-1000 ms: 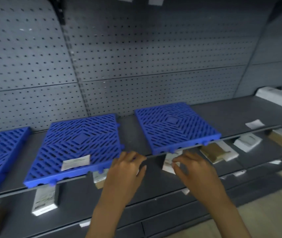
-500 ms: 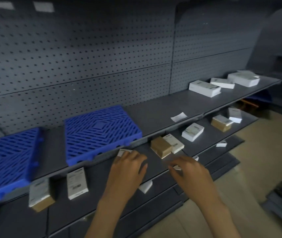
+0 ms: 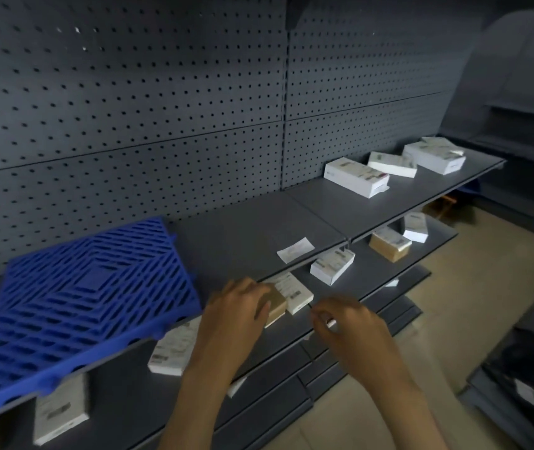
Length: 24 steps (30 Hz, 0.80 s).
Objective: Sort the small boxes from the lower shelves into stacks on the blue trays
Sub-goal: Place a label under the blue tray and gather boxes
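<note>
In the head view, the left hand lies over the near end of a small brown box on the middle shelf, its fingers curled down round the box's top and side in a grip. That box touches a flat white box on its right, and both sit just under the front lip of the upper shelf. The right hand hovers by the middle shelf's front edge with its fingers bent inward. A small pale blur shows at its fingertips, and I cannot tell whether it pinches anything. The blue tray lies on the upper shelf to the left, its near edge at the lip. Below it on the middle shelf lie a labelled white box and a blurred white box. Further right on that shelf are an angled white box, a tan box and a far white box. A paper slip and large white boxes rest on the upper shelf.
</note>
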Each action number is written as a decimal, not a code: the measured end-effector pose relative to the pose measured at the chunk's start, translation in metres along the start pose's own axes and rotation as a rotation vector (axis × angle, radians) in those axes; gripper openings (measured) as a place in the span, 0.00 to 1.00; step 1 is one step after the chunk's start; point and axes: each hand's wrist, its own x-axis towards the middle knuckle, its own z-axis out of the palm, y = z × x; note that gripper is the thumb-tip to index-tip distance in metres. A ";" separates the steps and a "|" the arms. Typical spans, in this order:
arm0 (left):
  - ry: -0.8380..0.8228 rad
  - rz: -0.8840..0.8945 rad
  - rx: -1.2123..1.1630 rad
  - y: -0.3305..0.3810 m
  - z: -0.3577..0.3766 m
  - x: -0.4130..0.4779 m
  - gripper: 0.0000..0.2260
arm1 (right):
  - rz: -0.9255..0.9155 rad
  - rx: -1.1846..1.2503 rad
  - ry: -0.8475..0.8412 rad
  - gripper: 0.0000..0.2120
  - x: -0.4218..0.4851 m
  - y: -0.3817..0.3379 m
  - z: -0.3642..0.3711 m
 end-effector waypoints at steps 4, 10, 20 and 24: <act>-0.017 0.010 -0.029 0.002 0.021 0.032 0.12 | -0.037 0.020 -0.027 0.08 0.043 0.020 0.009; -0.022 -0.054 -0.039 0.013 0.042 0.058 0.18 | -0.090 0.116 -0.004 0.04 0.098 0.050 0.014; 0.101 -0.196 0.268 0.038 0.084 0.070 0.19 | -0.282 0.271 -0.006 0.13 0.182 0.096 0.055; 0.170 -0.279 0.343 0.046 0.099 0.072 0.18 | -0.340 0.321 0.051 0.11 0.186 0.102 0.064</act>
